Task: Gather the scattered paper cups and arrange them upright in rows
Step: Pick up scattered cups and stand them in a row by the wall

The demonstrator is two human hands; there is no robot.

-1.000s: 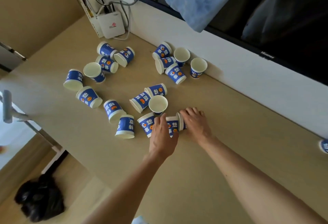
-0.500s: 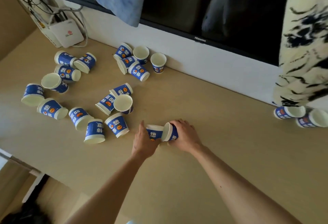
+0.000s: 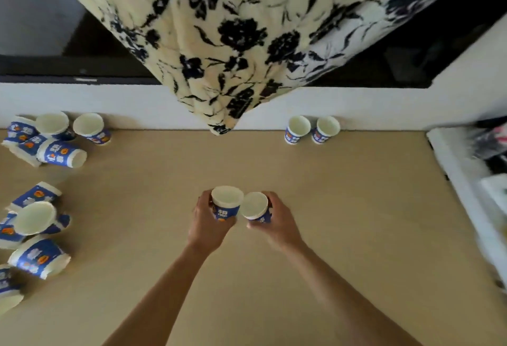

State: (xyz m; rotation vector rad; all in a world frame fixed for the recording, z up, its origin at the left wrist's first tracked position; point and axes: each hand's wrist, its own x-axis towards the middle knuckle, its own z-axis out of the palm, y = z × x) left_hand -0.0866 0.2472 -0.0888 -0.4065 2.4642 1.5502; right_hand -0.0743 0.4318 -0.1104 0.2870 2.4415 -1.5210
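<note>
Paper cups mid-table, one gripped upright per hand: left hand [image 3: 210, 222], right hand [image 3: 277, 222]. Risk: thin walls crush if squeezed, rims clash; far-right pair [image 3: 311, 129] could tip.

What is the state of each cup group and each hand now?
left hand: holds a cup, mouth up
right hand: holds a second cup, mouth up
pair of cups by the wall: upright, side by side
cups at the left: scattered, most on their sides
</note>
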